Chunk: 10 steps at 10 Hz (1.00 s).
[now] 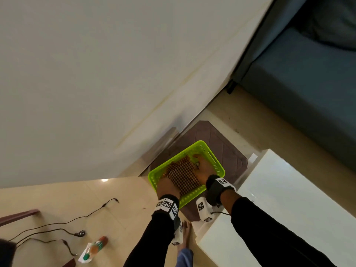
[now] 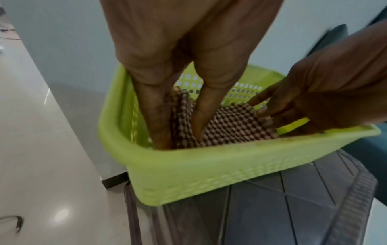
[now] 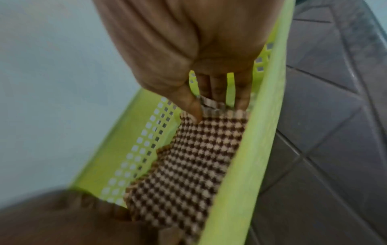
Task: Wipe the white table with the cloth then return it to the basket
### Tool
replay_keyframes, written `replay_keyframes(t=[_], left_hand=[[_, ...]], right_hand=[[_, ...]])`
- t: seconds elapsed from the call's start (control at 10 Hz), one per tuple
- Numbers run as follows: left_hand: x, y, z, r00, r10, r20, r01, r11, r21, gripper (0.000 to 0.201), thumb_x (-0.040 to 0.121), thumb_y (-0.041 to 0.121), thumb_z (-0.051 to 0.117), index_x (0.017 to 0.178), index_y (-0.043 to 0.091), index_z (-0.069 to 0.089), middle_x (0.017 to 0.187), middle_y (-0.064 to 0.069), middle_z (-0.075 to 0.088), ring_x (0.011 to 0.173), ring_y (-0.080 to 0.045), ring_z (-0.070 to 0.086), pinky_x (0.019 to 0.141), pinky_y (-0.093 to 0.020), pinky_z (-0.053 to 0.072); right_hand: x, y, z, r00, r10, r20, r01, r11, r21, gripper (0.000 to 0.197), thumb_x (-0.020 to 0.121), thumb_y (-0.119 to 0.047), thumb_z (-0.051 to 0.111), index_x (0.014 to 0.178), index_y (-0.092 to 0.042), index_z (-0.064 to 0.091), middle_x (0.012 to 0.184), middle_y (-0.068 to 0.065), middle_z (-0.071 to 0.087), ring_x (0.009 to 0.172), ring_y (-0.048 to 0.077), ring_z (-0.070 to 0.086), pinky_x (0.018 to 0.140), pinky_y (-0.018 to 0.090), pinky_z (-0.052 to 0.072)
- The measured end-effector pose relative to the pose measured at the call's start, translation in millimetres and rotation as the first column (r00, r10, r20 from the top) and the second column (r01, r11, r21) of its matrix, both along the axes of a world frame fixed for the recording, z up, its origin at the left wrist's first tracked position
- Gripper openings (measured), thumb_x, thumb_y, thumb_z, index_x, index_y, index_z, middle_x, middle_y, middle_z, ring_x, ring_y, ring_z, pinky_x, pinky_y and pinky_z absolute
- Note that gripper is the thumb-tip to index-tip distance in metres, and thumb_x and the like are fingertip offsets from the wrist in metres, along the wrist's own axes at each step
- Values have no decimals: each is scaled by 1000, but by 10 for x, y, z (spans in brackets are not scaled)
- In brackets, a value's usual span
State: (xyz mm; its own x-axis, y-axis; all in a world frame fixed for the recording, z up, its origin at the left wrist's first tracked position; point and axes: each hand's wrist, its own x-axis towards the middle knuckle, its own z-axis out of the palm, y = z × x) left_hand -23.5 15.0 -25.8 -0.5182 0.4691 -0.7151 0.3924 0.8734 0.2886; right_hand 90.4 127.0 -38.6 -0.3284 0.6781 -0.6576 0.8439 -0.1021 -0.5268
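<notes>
While both my hands reached down into the green basket (image 1: 215, 162), the checked cloth (image 1: 183, 175) lay inside it. My left hand (image 2: 184, 69) pinched one folded end between fingers and thumb; my right hand (image 3: 188, 49) pinched the opposite edge. That basket sat on a brown stool (image 1: 227, 143), beside the white tabletop (image 1: 285, 189).

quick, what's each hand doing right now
Left hand: pinching a fold of the brown checked cloth inside the lime green plastic basket.
Right hand: pinching the cloth's far end, thumb on top.
</notes>
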Motion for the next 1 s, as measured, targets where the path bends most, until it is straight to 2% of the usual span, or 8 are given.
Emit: replay_keyframes(t=[0.1,0.2,0.4,0.5,0.7,0.8,0.9,1.0], left_hand=[[83,5,-10,998,13,-57,-13,1000,5,51,99,-2,38,148,-11,32,130,-25,64,116,-41,66,95,-45,54],[171,-14,23,984,-27,-175,34,999,37,46,99,-3,33,145,-1,35,129,-26,55,109,-43,65,88,-48,56],[181,-30,-138,981,-107,-163,114,993,32,40,101,6,37,141,5,42,126,-24,54,102,-45,67,88,-49,57],[129,-34,-196,974,-139,-177,145,989,19,41,101,3,35,141,3,43,129,-25,56,111,-43,64,96,-48,53],[96,-20,-198,951,-267,-158,268,963,-14,35,100,0,40,128,2,61,126,-21,66,110,-34,68,94,-39,53],[47,-10,-95,960,-256,-114,264,963,60,31,96,2,51,122,5,68,121,-15,73,110,-32,70,98,-37,55],[53,-24,87,965,-248,-89,259,956,139,39,91,7,63,129,0,59,127,-20,68,119,-38,64,103,-41,53],[91,-82,272,969,-244,-18,240,934,263,68,83,32,71,140,2,50,139,-19,58,129,-39,54,110,-44,48]], right_hand=[[28,-59,10,968,153,198,-180,975,127,55,99,-12,53,151,-25,44,135,13,57,117,36,63,89,43,57],[21,-159,39,950,181,255,-253,926,282,43,101,-24,49,144,-28,51,124,12,50,112,34,55,84,42,53],[-23,-278,-42,913,348,211,-384,908,168,56,94,-20,55,149,-24,44,123,14,46,112,35,52,88,44,54],[-2,-288,-78,923,328,199,-364,914,181,53,93,-21,57,146,-18,47,123,14,45,111,34,50,90,45,54],[1,-248,24,912,364,192,-396,902,171,58,88,-15,63,145,-17,51,127,16,49,113,37,54,93,47,54],[-22,-243,147,903,370,220,-408,897,168,50,91,-26,61,140,-17,55,125,14,56,116,37,56,94,46,53],[25,-308,265,918,344,197,-379,907,182,55,89,-36,60,141,-18,53,128,13,61,122,39,58,99,48,52],[176,-322,516,974,218,53,-224,960,170,74,85,-46,60,153,-24,42,144,11,59,133,37,53,111,52,44]])
